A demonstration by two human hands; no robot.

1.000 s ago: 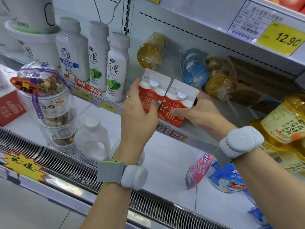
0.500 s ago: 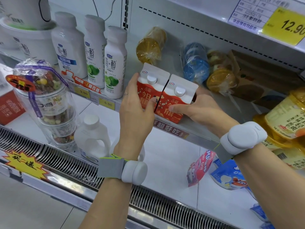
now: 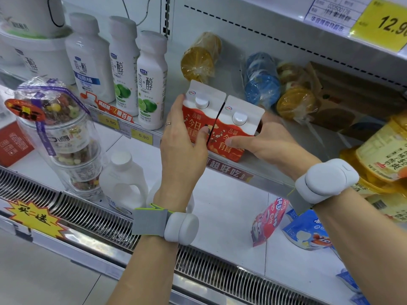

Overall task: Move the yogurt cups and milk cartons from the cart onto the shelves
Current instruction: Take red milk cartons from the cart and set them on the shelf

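Two red-and-white milk cartons stand side by side at the front edge of the middle shelf (image 3: 275, 179), their sides touching and their white screw caps closed. The left hand (image 3: 182, 150) grips the left carton (image 3: 198, 116), fingers curled round its far side and thumb pressed on its red front. The right hand (image 3: 271, 142) holds the right carton (image 3: 233, 130), thumb laid across the front; its fingers go behind the carton, out of sight. Both wrists carry white banded devices.

To the left on the same shelf stand three white yogurt bottles (image 3: 123, 69), capped and upright, the two nearer ones printed with green limes. Behind the cartons lie plastic-wrapped stacks of cups, one with yellow lids (image 3: 199, 58) and one with blue lids (image 3: 261, 81), tipped on their sides.

On the lower shelf a clear-wrapped stack of yogurt cups (image 3: 61, 133) shows coloured cereal toppings inside, tilted slightly. Just beside it is a white jug (image 3: 123, 183) with a handle and closed cap. Pink and blue pouches (image 3: 286, 225) lie flat further right.
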